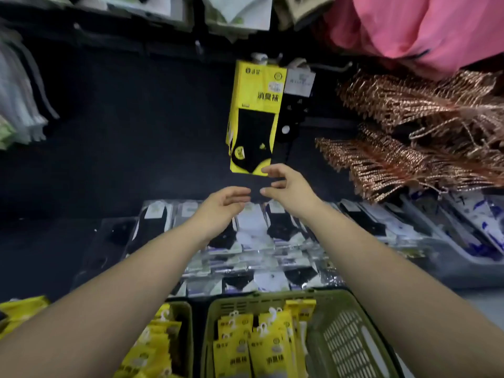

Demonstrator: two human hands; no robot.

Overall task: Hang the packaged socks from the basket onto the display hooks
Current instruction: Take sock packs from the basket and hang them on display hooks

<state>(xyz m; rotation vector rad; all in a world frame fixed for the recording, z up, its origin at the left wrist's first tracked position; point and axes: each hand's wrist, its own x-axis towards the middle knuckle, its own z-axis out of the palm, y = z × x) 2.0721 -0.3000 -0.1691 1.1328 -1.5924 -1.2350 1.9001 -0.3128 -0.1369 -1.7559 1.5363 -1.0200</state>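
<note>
Your right hand (289, 188) is up by the bottom corner of the yellow sock pack (255, 105). Its fingers are bent a little and spread apart, and they hold nothing. The tip of one finger is right at the bottom edge of the pack. You cannot tell if it touches.

Your left hand (222, 205) is just beside your right hand and a bit lower. Its fingers are loose and almost straight, and it holds nothing too. The fingertips of your two hands are close together but do not meet.

The yellow sock pack hangs straight down in front of the dark wall, held at the top by its white clip (258, 58). A dark sock pack (293, 110) hangs just beside it on the right, partly tucked behind it. A bare metal hook (331, 67) sticks out farther to the right.

Down low, close to you, is the green basket (343, 342). More yellow packs (245, 347) stand in its left part. A second pile of yellow packs (156, 350) sits in another bin on the left.

Between the basket and the wall, clear bags of socks (256, 236) lie flat in rows, some black and some white.

On the right is a heap of shiny copper fringe (409, 126). Above it hangs a pink cloth (409, 28).
</note>
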